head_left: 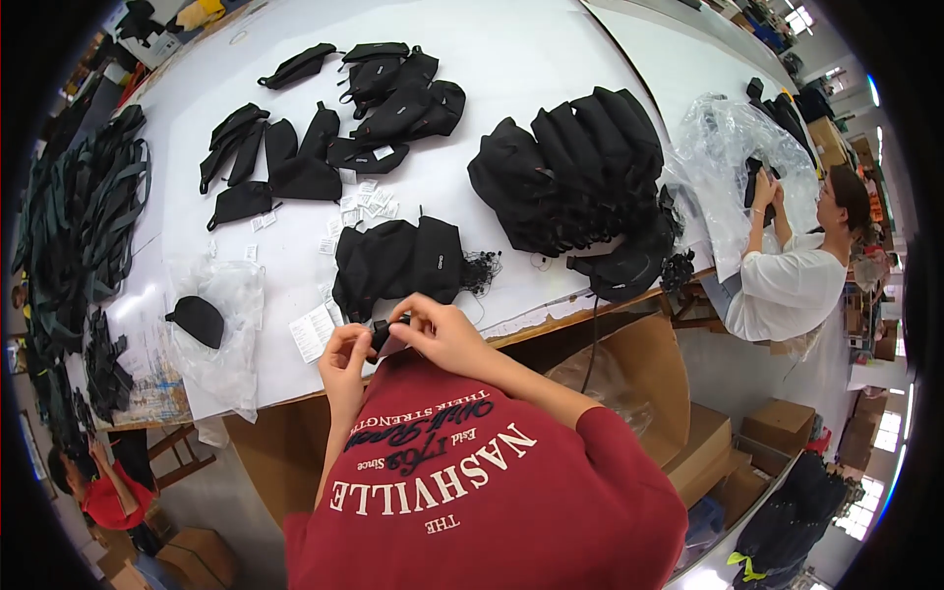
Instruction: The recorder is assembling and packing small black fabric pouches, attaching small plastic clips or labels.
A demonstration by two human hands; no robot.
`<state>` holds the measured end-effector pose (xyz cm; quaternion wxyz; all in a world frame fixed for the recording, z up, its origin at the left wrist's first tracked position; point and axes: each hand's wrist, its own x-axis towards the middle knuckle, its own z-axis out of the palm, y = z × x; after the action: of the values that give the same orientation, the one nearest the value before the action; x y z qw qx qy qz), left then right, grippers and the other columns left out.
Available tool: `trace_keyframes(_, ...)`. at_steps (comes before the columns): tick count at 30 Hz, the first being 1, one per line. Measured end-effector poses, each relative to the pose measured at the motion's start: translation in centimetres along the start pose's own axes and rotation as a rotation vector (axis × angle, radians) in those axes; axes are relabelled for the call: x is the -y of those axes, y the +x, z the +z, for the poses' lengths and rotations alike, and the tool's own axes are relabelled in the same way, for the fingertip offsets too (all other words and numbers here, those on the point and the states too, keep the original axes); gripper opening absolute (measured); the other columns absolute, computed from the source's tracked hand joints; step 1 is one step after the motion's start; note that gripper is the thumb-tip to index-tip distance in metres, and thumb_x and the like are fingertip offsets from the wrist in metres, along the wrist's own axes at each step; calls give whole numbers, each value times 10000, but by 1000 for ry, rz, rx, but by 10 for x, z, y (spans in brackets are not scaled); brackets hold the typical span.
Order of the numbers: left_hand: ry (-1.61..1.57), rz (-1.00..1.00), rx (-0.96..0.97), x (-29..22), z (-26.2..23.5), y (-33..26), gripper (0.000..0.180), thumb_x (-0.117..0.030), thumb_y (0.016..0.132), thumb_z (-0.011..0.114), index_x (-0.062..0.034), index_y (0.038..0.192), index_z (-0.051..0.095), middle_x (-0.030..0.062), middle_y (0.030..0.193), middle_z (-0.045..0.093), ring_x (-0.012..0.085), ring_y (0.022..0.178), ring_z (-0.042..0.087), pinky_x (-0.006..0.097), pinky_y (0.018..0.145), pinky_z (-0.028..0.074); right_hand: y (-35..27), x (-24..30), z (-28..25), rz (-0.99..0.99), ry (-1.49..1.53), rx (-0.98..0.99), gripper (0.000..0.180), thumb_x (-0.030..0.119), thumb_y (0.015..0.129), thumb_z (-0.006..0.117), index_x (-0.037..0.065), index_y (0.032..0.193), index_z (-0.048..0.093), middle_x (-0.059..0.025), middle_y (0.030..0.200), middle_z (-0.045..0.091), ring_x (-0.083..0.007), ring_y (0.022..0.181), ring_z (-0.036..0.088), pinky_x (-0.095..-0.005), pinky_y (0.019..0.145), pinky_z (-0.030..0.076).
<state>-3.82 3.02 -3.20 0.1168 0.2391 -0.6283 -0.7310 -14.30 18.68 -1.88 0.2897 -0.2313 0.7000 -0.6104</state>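
Near the table's front edge, my left hand [346, 356] and my right hand [438, 329] pinch a small black piece [381, 337] between their fingertips. It looks like fabric or strap; the fingers cover much of it, and I cannot tell whether it belongs to a pouch. Just beyond my hands lie black fabric pouches [393, 261] side by side, with a tangle of thin black cords [480, 271] at their right end. A printed white sheet [313, 334] lies left of my left hand, partly over the table edge area. Small white labels [366, 202] are scattered behind the pouches.
More black pouches [305, 167] spread across the white table [521, 49]; a large stack [575, 167] stands right. At left are a clear plastic bag [231, 364] under one pouch and heaped dark straps [84, 216]. A co-worker [792, 285] handles plastic at right. Cardboard boxes [703, 442] stand below.
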Motion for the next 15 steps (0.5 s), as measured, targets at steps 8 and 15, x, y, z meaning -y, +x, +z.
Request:
trace_keyframes(8, -113, 93, 193, -37, 12, 15, 79, -71, 911, 569, -14, 963, 583, 17, 851, 586, 58, 702, 492, 193, 643, 392, 6, 9, -15, -81, 550, 43, 65, 86, 922, 563, 39, 967, 559, -12, 829, 605, -36, 734, 524, -179, 601, 370)
trace_keyframes(15, 44, -12, 313, -53, 22, 14, 73, -77, 885, 621, -10, 910, 609, -90, 590, 436, -23, 535, 331, 175, 494, 228, -4, 23, -10, -50, 576, 47, 203, 99, 955, 499, 60, 1153, 477, -30, 839, 605, -53, 708, 496, -181, 639, 384)
